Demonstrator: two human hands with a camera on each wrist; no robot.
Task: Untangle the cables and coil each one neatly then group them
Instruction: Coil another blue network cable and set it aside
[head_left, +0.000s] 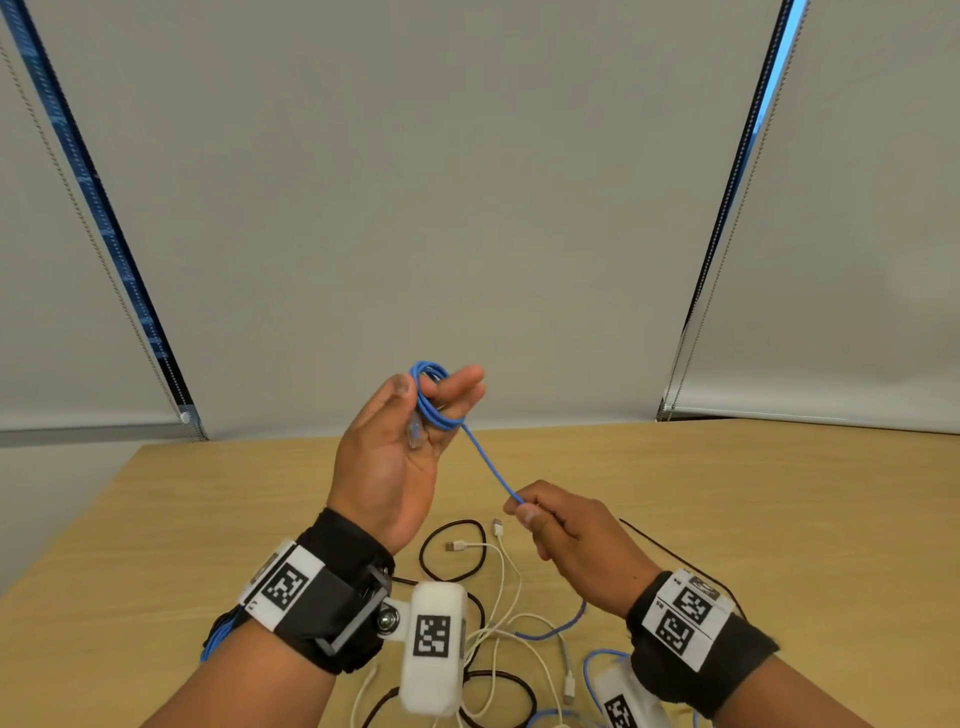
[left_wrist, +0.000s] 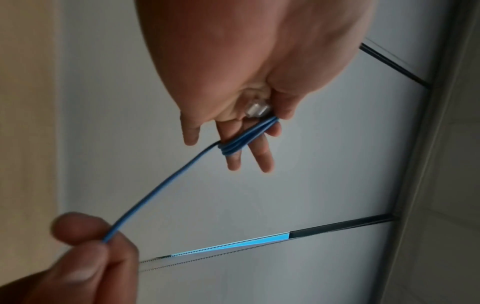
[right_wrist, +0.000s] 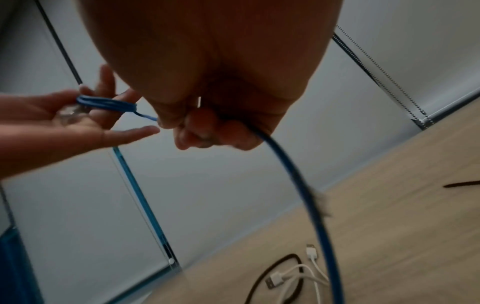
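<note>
A blue cable (head_left: 488, 467) is wound in a few loops round the straight fingers of my raised left hand (head_left: 434, 382), with the thumb against the loops. Its clear plug (head_left: 415, 434) lies in that palm. From the coil (left_wrist: 241, 139) the cable runs taut down to my right hand (head_left: 524, 509), which pinches it between thumb and forefinger. In the right wrist view the blue cable (right_wrist: 293, 174) trails from my right hand (right_wrist: 182, 127) down toward the table. Both hands are held above the table.
On the wooden table (head_left: 779, 493) below my hands lie white USB cables (head_left: 498, 571) tangled with a black cable (head_left: 452, 551) and more blue cable (head_left: 556, 629). Another black cable (head_left: 670, 551) runs off to the right. Window blinds (head_left: 415, 208) stand behind the table.
</note>
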